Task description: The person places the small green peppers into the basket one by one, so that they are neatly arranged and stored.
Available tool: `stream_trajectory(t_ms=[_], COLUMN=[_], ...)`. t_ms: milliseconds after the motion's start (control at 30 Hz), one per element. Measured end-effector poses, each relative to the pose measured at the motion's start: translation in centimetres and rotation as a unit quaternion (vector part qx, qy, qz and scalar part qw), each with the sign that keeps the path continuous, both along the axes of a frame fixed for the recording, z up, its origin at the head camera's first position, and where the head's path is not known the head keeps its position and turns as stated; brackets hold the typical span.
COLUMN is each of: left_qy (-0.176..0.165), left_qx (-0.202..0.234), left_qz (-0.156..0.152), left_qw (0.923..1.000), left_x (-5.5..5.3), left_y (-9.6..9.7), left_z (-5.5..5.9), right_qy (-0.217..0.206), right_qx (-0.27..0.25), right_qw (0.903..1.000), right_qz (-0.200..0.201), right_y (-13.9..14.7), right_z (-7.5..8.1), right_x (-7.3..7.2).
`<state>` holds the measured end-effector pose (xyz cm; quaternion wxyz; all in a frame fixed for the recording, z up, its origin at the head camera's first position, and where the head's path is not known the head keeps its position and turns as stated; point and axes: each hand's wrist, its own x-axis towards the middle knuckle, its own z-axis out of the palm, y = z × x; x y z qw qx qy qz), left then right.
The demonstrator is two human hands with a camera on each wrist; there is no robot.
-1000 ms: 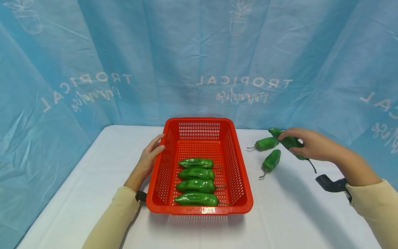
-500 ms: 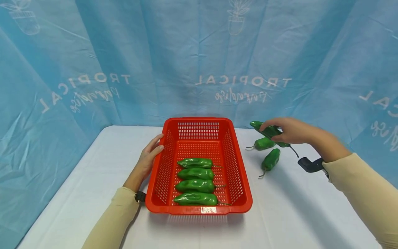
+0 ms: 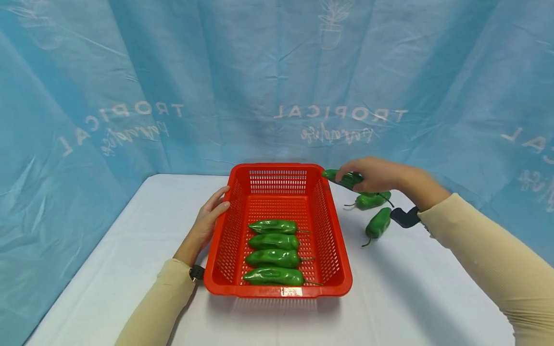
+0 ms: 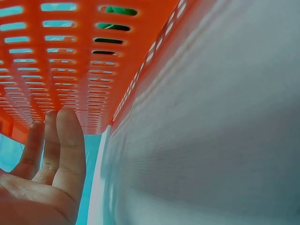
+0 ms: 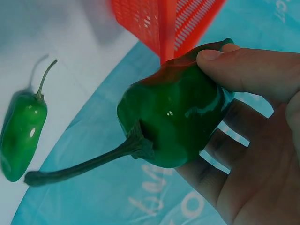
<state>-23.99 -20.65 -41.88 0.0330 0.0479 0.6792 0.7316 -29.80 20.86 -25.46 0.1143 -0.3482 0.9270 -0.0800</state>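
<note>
the right hand [image 3: 376,174] grips a green pepper [image 5: 164,112] by its body, stem free, near the far right corner of the red basket [image 3: 238,290]; the left hand [image 3: 207,218], fingers straight, seems to steady the left wall, four peppers [image 3: 273,241] inside

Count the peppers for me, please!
7: four peppers in the basket, one pepper in the right hand, two peppers on the table right of the basket.
</note>
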Motion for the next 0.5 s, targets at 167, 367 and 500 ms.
stream_trajectory(t_ms=[167, 367, 500], left_qy=[0.003, 0.004, 0.004], left_qx=[-0.005, -0.004, -0.005], left_qz=[0.005, 0.006, 0.003], left_qw=[1.0000, 1.0000, 1.0000], left_x=[0.0, 0.0, -0.1], left_y=[0.1, 0.2, 0.2], left_z=[0.0, -0.1, -0.1], right_qy=[-0.013, -0.035, -0.053], right_qx=[0.007, 0.005, -0.003], right_qw=[0.9996, 0.9986, 0.9970], right_qz=[0.022, 0.039, 0.056], right_y=[-1.3, -2.6, -3.8], right_z=[-0.3, -1.0, -1.3], right_x=[0.1, 0.1, 0.1])
